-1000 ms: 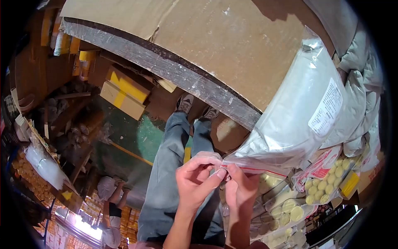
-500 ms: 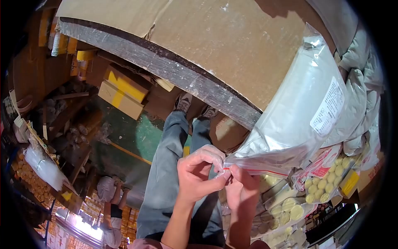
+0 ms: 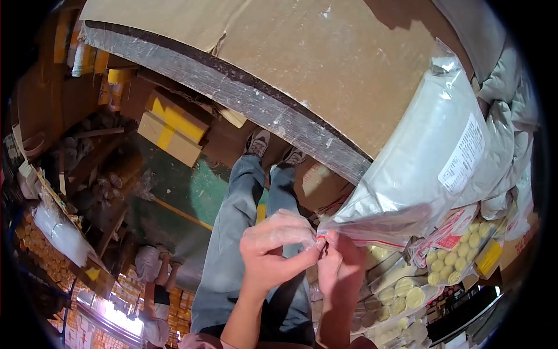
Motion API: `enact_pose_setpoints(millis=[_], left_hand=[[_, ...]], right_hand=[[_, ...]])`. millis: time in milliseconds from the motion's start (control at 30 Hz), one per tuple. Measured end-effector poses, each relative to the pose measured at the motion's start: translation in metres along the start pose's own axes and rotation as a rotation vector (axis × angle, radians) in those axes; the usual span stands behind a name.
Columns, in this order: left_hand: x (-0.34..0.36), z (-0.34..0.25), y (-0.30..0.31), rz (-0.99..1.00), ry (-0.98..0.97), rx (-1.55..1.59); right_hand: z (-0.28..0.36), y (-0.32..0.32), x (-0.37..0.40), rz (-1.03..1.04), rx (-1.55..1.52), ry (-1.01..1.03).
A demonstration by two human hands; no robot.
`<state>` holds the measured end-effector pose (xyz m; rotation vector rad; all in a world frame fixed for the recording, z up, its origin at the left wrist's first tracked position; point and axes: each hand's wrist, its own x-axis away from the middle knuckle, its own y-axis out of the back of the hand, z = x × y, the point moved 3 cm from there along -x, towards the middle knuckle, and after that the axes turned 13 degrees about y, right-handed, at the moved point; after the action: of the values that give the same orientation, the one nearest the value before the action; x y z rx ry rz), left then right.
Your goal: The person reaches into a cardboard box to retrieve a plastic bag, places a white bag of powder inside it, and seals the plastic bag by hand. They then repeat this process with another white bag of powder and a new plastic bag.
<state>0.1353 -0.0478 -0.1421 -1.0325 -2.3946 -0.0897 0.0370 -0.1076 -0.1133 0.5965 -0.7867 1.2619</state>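
Observation:
A large clear zip-lock bag (image 3: 407, 157) with whitish contents and a printed label lies over the cardboard-topped table's edge. Its red zip seam runs along the lower end, towards me. My left hand (image 3: 276, 247) is closed, with thumb and forefinger pinching the seam's left corner. Close beside it, my right hand (image 3: 340, 259) grips the same seam between thumb and fingers. The two thumbs nearly meet, and the fingertips partly hide the corner. White dust shows on my left fingers.
The cardboard sheet (image 3: 302, 52) covers the table top. More filled bags (image 3: 500, 151) are piled at the right. Packs of round yellowish pieces (image 3: 453, 256) lie below them. A taped carton (image 3: 168, 139) stands on the floor. Another person (image 3: 154, 291) is at lower left.
My left hand has shifted slightly left and its fingers are less tightly curled. The bag's corner and my right hand have moved slightly right.

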Motion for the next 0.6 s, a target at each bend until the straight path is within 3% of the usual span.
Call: enact_pose_setpoints(millis=[467,600], left_hand=[[0.012,-0.005,0.005,0.081,-0.091,-0.181],[0.018,0.003,0.005,-0.017,0.316,0.284]], right_hand=[[-0.004,0.005,-0.003,0.005,-0.026,-0.002],[-0.004,0.003,-0.004,0.049,0.029,0.041]])
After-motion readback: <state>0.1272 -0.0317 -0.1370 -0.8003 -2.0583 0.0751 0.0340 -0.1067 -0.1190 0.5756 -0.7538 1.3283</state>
